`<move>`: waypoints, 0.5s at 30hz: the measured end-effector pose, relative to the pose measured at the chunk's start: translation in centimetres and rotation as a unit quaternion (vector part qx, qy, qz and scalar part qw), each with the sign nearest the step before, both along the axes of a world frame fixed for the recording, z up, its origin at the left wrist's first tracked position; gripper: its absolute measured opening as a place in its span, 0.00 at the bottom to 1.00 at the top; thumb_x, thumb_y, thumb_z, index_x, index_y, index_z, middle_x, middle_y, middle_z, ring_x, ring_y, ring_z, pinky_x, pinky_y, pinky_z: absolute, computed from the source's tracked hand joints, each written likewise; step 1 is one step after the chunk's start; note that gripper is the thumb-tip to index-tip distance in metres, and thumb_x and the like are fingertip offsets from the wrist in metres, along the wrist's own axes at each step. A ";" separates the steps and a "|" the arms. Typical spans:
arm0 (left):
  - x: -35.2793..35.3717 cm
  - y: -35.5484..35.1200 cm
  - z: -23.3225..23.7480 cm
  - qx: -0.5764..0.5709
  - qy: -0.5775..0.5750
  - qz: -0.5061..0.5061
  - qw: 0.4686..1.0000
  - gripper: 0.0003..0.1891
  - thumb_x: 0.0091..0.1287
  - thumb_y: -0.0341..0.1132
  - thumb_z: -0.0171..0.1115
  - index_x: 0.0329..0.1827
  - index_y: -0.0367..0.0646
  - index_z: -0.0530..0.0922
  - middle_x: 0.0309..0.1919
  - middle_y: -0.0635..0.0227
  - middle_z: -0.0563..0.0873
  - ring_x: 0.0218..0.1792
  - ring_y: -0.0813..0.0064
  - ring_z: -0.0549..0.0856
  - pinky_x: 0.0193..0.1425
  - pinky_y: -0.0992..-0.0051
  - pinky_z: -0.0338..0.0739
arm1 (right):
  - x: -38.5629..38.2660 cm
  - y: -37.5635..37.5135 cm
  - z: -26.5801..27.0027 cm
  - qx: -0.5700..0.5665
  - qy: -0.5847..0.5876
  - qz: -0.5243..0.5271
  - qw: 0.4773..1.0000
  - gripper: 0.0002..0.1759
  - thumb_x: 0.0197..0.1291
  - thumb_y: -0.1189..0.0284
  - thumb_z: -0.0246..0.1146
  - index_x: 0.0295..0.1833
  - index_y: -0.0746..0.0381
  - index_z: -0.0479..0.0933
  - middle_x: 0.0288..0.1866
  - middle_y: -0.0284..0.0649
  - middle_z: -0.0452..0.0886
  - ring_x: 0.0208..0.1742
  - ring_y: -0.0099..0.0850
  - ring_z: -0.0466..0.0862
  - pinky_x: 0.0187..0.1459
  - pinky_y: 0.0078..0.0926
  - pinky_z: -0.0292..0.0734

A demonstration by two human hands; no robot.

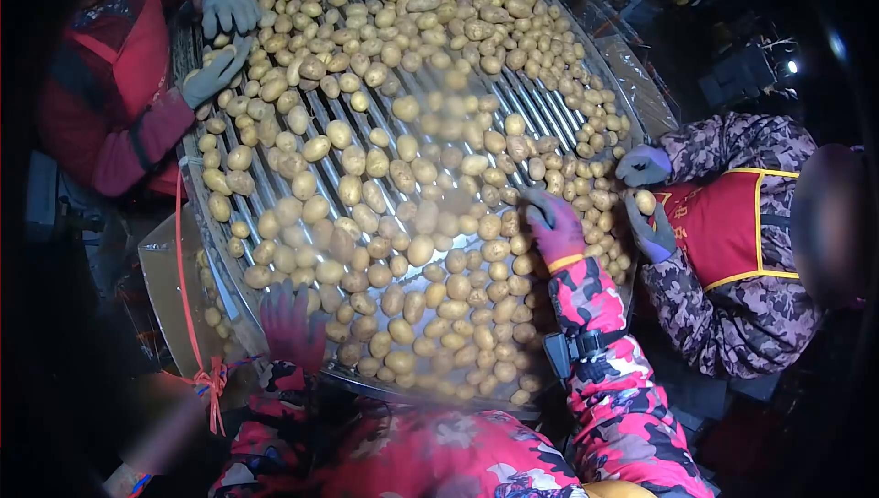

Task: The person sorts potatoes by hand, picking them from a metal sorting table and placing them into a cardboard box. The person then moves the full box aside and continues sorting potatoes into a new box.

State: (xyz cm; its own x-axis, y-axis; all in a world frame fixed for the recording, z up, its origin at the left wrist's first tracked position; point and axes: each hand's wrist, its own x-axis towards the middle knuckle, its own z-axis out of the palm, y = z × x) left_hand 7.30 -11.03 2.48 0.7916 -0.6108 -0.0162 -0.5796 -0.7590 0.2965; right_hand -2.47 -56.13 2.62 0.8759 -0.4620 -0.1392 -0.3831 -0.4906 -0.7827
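Many pale brown potatoes (420,251) lie over a metal roller table (334,178). My left hand (293,326), in a reddish-grey glove, rests at the near left edge, fingers apart and pointing at the potatoes. No potato shows in it. Over the right part of the rollers is my right hand (556,231), in a pink and grey glove with an orange cuff. Its fingers reach out among the potatoes with nothing visible between them; the palm side is hidden. A dark wrist device (575,348) is strapped over my right sleeve.
At the left, a co-worker's gloved hands (217,72) touch potatoes along the edge. Across on the right, another person in a red apron (723,228) holds a potato (645,202). A cardboard box (168,269) and red cord (190,297) are beside the left edge.
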 end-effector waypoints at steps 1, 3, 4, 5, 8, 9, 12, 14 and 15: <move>0.0 -0.4 0.2 0.015 -0.007 0.011 1.000 0.32 0.60 0.38 0.61 0.70 0.41 0.72 0.69 0.47 0.72 0.70 0.40 0.68 0.74 0.41 0.57 | 1.8 0.0 -0.9 -0.076 -0.032 0.083 0.993 0.22 0.59 0.74 0.62 0.62 0.59 0.78 0.60 0.45 0.81 0.61 0.41 0.81 0.62 0.37 0.76; 0.1 -0.1 0.1 0.013 -0.013 0.001 1.000 0.32 0.61 0.39 0.61 0.70 0.41 0.72 0.69 0.47 0.72 0.70 0.40 0.68 0.74 0.41 0.57 | 5.3 0.1 -2.7 -0.134 0.073 0.249 0.956 0.37 0.57 0.77 0.62 0.74 0.51 0.66 0.73 0.45 0.71 0.70 0.42 0.75 0.65 0.38 0.74; 0.1 0.0 -0.1 0.012 -0.015 -0.005 1.000 0.31 0.61 0.39 0.61 0.70 0.41 0.72 0.69 0.46 0.72 0.70 0.40 0.68 0.74 0.42 0.58 | 7.0 0.2 -3.1 -0.150 0.110 0.266 0.946 0.33 0.60 0.76 0.60 0.73 0.51 0.68 0.73 0.45 0.71 0.70 0.43 0.75 0.67 0.39 0.72; 0.3 0.2 -0.2 0.016 -0.023 -0.010 1.000 0.30 0.62 0.41 0.60 0.69 0.40 0.73 0.68 0.46 0.73 0.70 0.40 0.69 0.73 0.42 0.59 | 8.5 0.3 -3.3 -0.166 0.147 0.283 0.933 0.29 0.64 0.75 0.57 0.72 0.51 0.70 0.73 0.45 0.71 0.70 0.44 0.74 0.68 0.40 0.71; 0.0 0.2 -0.3 0.000 -0.043 -0.008 0.999 0.29 0.65 0.45 0.60 0.67 0.39 0.74 0.66 0.46 0.74 0.68 0.40 0.70 0.71 0.41 0.61 | 8.9 1.2 -3.0 -0.254 0.213 0.293 0.897 0.25 0.67 0.72 0.55 0.70 0.51 0.73 0.71 0.47 0.72 0.69 0.45 0.75 0.68 0.42 0.71; 0.0 -0.3 0.0 -0.023 -0.047 0.001 0.999 0.28 0.66 0.44 0.60 0.67 0.39 0.74 0.66 0.46 0.74 0.68 0.40 0.71 0.71 0.41 0.61 | 9.2 1.4 -2.3 -0.271 0.237 0.287 0.887 0.26 0.66 0.71 0.56 0.70 0.51 0.72 0.71 0.47 0.72 0.69 0.45 0.75 0.67 0.43 0.72; 0.3 0.5 -0.4 -0.045 -0.059 -0.010 0.997 0.27 0.65 0.43 0.60 0.65 0.38 0.75 0.64 0.45 0.75 0.66 0.39 0.72 0.70 0.41 0.62 | 11.2 3.0 -0.2 -0.280 0.329 0.284 0.856 0.31 0.59 0.70 0.62 0.70 0.49 0.70 0.69 0.49 0.72 0.68 0.47 0.76 0.64 0.45 0.74; 0.3 0.9 0.0 -0.031 -0.043 -0.017 0.998 0.26 0.65 0.42 0.59 0.64 0.37 0.76 0.63 0.44 0.76 0.66 0.39 0.72 0.70 0.41 0.63 | 12.4 4.6 1.2 -0.263 0.395 0.289 0.832 0.36 0.54 0.70 0.67 0.71 0.48 0.69 0.67 0.50 0.71 0.67 0.49 0.76 0.62 0.46 0.75; 0.6 0.5 0.7 -0.023 -0.024 -0.017 0.999 0.25 0.65 0.41 0.59 0.63 0.37 0.76 0.63 0.44 0.76 0.66 0.39 0.72 0.69 0.41 0.63 | 12.5 5.1 1.9 -0.253 0.429 0.286 0.819 0.38 0.51 0.70 0.69 0.71 0.47 0.68 0.67 0.51 0.71 0.67 0.49 0.76 0.61 0.47 0.76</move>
